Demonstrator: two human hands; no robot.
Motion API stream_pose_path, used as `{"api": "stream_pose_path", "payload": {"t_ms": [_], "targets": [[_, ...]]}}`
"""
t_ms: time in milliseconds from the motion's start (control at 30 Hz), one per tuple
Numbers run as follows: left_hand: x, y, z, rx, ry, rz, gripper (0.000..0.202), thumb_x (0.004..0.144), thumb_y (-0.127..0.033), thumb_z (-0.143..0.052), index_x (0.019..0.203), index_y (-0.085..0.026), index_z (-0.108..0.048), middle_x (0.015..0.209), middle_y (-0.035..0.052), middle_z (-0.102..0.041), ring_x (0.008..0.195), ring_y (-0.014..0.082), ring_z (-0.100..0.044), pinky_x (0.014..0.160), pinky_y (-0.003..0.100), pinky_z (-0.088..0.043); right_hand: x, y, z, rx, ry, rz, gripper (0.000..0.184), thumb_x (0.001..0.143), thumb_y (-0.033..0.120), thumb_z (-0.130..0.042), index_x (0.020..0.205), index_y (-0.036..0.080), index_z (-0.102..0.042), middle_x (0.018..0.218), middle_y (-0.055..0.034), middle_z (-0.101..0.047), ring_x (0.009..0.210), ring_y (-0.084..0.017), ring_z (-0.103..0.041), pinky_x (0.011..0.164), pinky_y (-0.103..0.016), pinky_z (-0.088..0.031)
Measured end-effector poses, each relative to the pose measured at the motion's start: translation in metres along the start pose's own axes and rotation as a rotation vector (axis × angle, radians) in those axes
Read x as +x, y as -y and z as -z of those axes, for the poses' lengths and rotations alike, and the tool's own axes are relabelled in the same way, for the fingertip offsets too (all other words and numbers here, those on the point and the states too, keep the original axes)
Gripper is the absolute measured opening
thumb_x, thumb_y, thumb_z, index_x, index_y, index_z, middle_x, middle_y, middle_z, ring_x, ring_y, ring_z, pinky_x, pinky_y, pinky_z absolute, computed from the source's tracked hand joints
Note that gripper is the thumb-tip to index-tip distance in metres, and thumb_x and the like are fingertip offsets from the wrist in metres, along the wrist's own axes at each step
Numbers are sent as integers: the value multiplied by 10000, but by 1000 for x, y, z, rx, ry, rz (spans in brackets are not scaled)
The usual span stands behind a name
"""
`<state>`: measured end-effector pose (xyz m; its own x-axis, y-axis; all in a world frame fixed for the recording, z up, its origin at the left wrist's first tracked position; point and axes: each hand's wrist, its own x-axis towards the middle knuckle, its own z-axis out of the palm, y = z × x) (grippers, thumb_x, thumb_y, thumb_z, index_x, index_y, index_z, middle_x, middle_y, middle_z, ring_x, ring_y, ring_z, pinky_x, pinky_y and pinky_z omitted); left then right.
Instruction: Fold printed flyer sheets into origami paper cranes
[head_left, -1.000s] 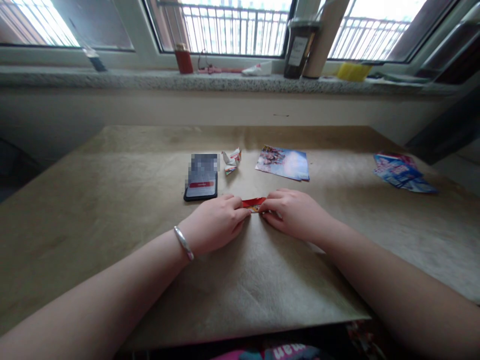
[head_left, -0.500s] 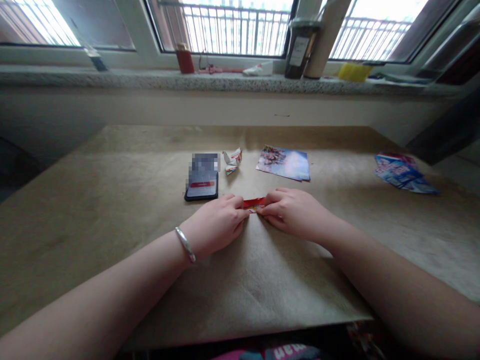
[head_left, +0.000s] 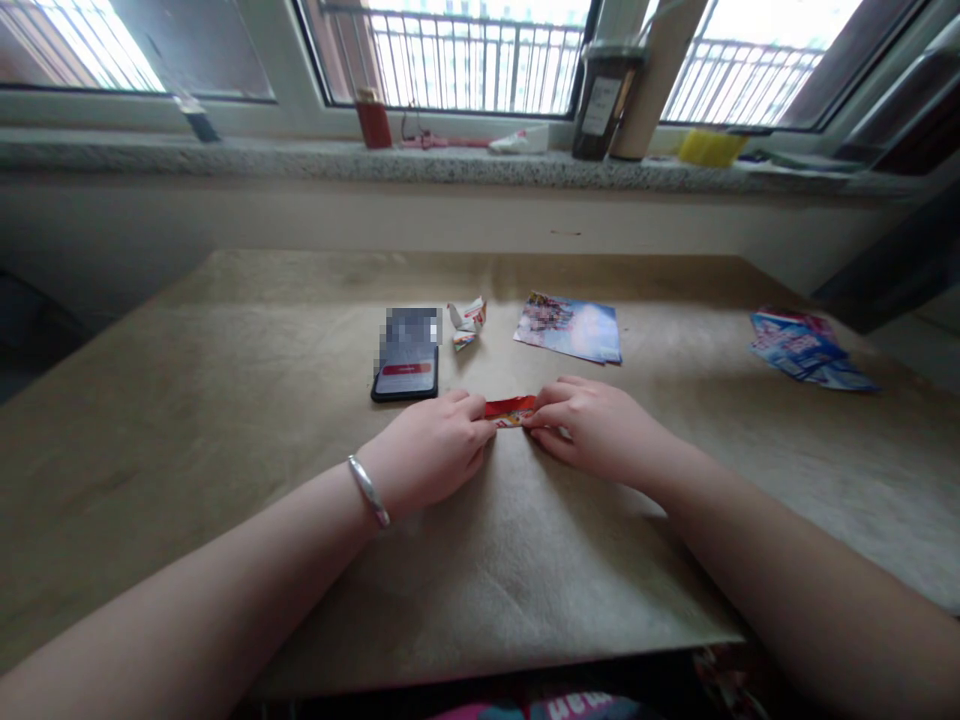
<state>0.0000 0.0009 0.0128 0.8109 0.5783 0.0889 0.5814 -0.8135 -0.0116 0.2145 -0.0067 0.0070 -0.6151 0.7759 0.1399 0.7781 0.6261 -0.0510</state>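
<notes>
Head view over a table point(head_left: 187, 430) covered by a tan sheet, beneath a window with a granite sill point(head_left: 300, 165). Toward the far side lie a smartphone point(head_left: 405, 375), its screen partly blurred out, a small folded paper figure point(head_left: 466, 322) and a glossy printed card point(head_left: 568, 328); more printed sheets point(head_left: 806, 350) lie off to the right. The left hand point(head_left: 427, 450) and right hand point(head_left: 600, 430) rest low on the table, fingers curled and nearly closed, each pinching one end of a narrow red paper strip point(head_left: 510, 410). Held this way, the strip stays pressed flat, lying between the fingertips of both hands. A silver bangle point(head_left: 368, 491) circles the left wrist.
</notes>
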Motion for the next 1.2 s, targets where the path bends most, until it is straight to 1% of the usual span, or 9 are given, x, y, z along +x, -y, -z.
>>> {"api": "stream_pose_path", "payload": {"t_ms": [133,267,333,433,500,700,867,1000,1200], "targets": [[2,0,-1,-12,-13,-4,238,859,-138,-457,887,-124,-693,839,96,-601,794,196,-556,748,343,-512,1,-3,-2,41,7,-23,196,849,280,-552,863,244,-743,872,-40,-670,798,-166,-575,677,-273,-410],[2,3,-4,-59,-12,-2,239,848,-141,-469,862,-138,-707,838,86,-593,777,181,-557,753,330,-514,-1,-7,-1,84,19,-33,177,835,293,-583,893,280,-749,878,-34,-671,797,-158,-581,689,-269,-409],[2,6,-6,-87,-31,-9,245,851,-147,-467,886,-140,-708,927,94,-594,801,165,-571,792,321,-516,-1,-8,0,72,32,-1,189,846,286,-571,915,275,-748,860,-38,-675,794,-161,-582,707,-281,-410],[1,9,-10,-96,-87,-36,251,840,-133,-474,963,-137,-693,1151,109,-565,964,178,-576,916,329,-487,-1,-8,3,72,34,28,206,858,267,-551,910,241,-749,845,-42,-687,783,-162,-584,731,-290,-414],[2,9,-11,-89,-101,-55,264,839,-121,-471,1007,-137,-675,1185,97,-576,1031,190,-562,962,342,-466,0,-7,4,65,31,35,207,858,256,-548,892,226,-750,836,-44,-691,777,-164,-584,741,-296,-413],[6,4,-9,-68,-65,-61,195,858,-137,-460,879,-123,-654,1023,94,-654,939,206,-580,894,368,-496,0,-7,1,69,-2,8,195,843,252,-564,839,213,-754,836,-55,-677,792,-171,-581,740,-299,-408],[7,3,-8,-60,-53,-36,148,856,-148,-465,835,-121,-610,883,89,-649,835,194,-568,801,340,-507,-1,-13,-1,123,30,-2,182,830,265,-586,909,244,-748,857,-47,-673,795,-163,-587,741,-295,-408],[7,5,-8,-100,-57,-29,138,861,-166,-466,807,-134,-589,848,77,-635,795,178,-553,776,320,-495,-1,-14,0,108,25,23,192,847,276,-564,912,237,-741,858,-43,-673,801,-166,-584,772,-310,-396],[8,9,-18,-117,-109,-1,139,866,-181,-459,846,-138,-590,869,71,-629,831,185,-548,813,337,-478,4,-6,-9,36,-62,29,190,857,295,-548,934,197,-692,877,-57,-660,847,-193,-542,768,-313,-375]]}}
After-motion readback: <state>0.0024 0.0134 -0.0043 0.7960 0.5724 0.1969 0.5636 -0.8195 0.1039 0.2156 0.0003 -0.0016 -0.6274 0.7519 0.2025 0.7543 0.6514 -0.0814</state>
